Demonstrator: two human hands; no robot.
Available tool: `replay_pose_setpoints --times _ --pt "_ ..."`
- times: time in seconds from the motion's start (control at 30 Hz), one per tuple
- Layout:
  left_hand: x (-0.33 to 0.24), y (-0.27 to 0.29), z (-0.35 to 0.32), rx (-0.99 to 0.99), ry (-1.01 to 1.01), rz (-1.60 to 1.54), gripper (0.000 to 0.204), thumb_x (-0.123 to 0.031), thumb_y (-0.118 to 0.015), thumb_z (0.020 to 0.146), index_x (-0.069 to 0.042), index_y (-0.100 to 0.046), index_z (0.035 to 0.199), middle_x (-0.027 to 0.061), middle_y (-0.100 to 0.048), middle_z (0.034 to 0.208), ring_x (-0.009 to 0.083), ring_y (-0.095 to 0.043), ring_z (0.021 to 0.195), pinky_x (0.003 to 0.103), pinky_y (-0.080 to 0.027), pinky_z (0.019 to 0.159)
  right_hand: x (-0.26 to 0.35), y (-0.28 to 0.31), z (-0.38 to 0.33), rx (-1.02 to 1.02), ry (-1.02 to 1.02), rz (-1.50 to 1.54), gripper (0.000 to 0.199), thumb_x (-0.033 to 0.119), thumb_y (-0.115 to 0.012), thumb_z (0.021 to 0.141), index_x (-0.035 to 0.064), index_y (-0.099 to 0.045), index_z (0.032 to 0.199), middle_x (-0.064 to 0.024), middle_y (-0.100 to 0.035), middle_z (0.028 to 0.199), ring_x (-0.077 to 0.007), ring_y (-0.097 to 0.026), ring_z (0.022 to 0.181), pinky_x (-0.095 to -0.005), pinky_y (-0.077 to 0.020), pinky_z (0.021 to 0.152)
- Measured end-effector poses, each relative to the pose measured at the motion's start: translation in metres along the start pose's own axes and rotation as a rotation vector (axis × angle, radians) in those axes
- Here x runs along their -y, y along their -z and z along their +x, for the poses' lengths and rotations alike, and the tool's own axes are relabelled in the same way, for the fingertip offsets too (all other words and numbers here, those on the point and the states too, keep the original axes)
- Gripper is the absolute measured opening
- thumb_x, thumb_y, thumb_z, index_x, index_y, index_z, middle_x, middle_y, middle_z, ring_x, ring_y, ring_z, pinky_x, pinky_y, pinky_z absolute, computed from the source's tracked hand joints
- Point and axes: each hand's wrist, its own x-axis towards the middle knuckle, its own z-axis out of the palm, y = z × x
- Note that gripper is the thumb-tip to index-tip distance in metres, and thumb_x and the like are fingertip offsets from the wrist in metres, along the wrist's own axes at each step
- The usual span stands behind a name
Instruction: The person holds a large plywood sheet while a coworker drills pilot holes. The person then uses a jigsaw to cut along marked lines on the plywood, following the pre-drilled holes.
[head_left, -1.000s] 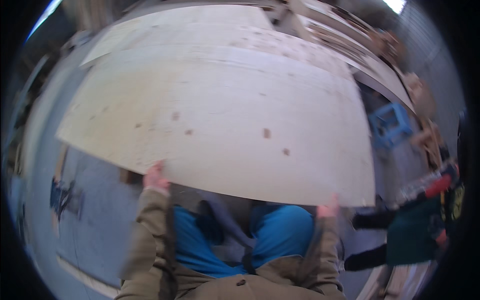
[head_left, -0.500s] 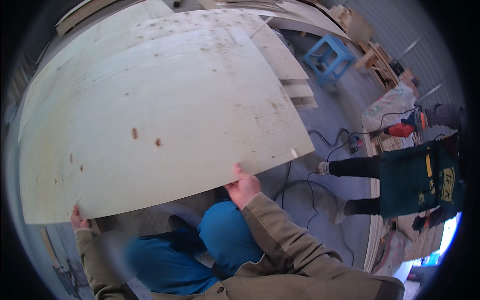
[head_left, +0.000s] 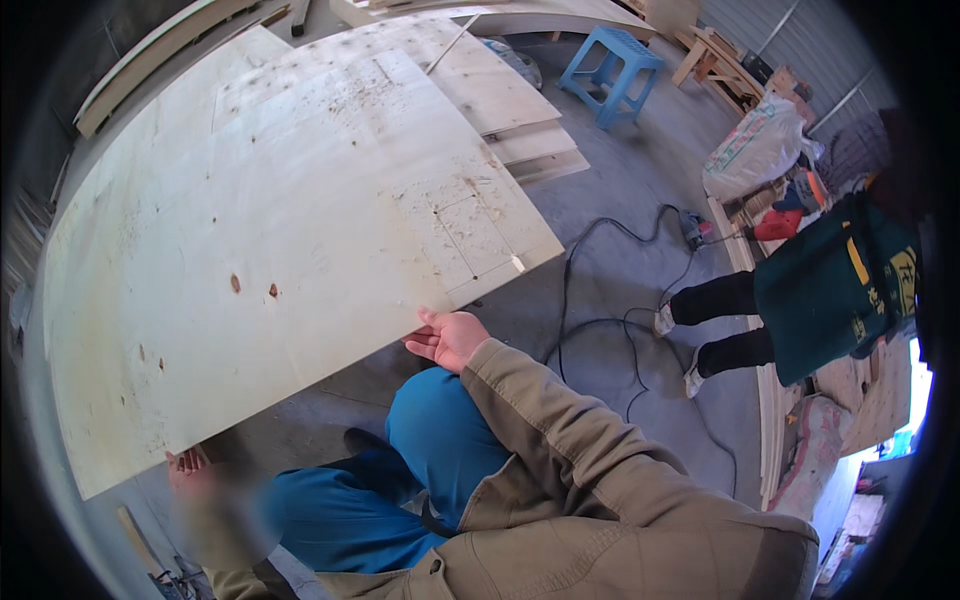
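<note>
A large pale plywood sheet (head_left: pixel 300 220) with brown knots lies tilted across the view in front of me. My right hand (head_left: pixel 455 340) holds its near edge, thumb over the top and fingers bent at the rim. At the near left corner my left hand (head_left: pixel 188 468) has its fingertips at the same edge; the wrist behind is blurred. Pencil lines form a rectangle on the sheet's right part, by some wood dust. A small white piece (head_left: pixel 518 263) rests at the right corner. More plywood sheets (head_left: pixel 530 145) are stacked underneath.
A blue plastic stool (head_left: pixel 613 75) stands beyond the stack. On the right a co-worker in a dark green apron (head_left: pixel 825 285) holds a red power tool (head_left: pixel 778 224). Black cables (head_left: pixel 565 290) loop over the floor beside a white sack (head_left: pixel 755 148).
The sheet's right corner appears further left and higher, its left corner lower. My left hand has moved down with it, my right hand up and left. The co-worker's tool arm has shifted.
</note>
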Motion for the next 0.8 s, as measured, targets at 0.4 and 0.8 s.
replay_pose_setpoints --times 0.4,0.8 --pt "0.047 -0.138 -0.068 -0.001 -0.181 0.086 0.044 -0.042 -0.07 0.099 -0.009 -0.059 0.126 0.0047 -0.07 0.126 0.0198 -0.068 0.113 0.037 -0.061 0.088 0.04 0.176 -0.095 -0.293 0.139 -0.232 0.027 0.02 -0.067 0.101 0.0007 -0.061 0.118 -0.0156 -0.071 0.102 -0.0226 -0.071 0.08 -0.0351 -0.0626 0.067" --pt "0.19 -0.359 -0.196 0.523 -0.192 0.515 0.024 -0.03 -0.065 0.104 -0.011 -0.066 0.118 0.0078 -0.076 0.106 0.0202 -0.075 0.087 0.032 -0.06 0.069 -0.062 0.409 -0.186 -0.753 0.072 -0.072 0.022 0.018 -0.071 0.098 -0.0014 -0.068 0.106 -0.0168 -0.073 0.097 -0.027 -0.071 0.079 -0.0405 -0.0592 0.065"
